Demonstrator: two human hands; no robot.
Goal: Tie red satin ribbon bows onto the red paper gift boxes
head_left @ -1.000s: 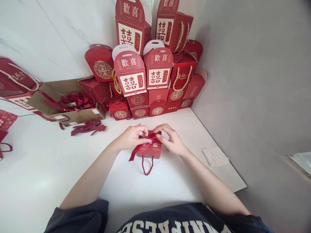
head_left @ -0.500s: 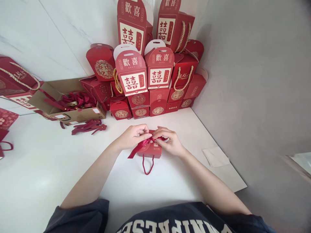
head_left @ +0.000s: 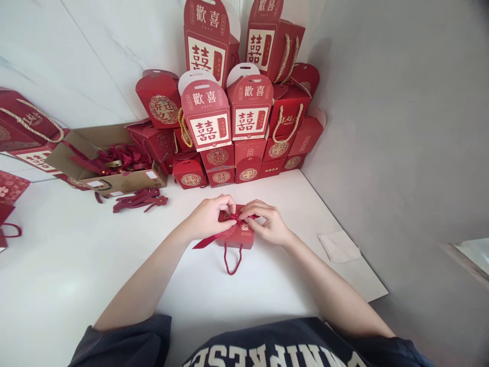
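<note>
A small red gift box [head_left: 236, 238] lies on the white table in front of me, its dark red cord handle [head_left: 233, 271] looping toward me. Across its top runs a crimson ribbon [head_left: 208, 241], gathered at the middle, with one tail stretching out to the lower left. My left hand [head_left: 211, 216] is closed, thumb and fingers pinching the ribbon near its gathered centre. From the other side my right hand [head_left: 268, 221] pinches the ribbon too, fingertips almost meeting those of the left. The fingers partly cover the knot, so its exact form is hidden.
Behind the hands stands a stack of red gift boxes [head_left: 208, 130] against the wall. An open cardboard box [head_left: 126, 182] holding red ribbons is at the left, with dark red ribbon pieces [head_left: 141, 200] before it. A white paper napkin [head_left: 339, 246] lies near the right edge.
My left hand has shifted its pinch slightly on the ribbon, and the left tail has swung further out to the left. The right hand and the gift box have barely moved.
</note>
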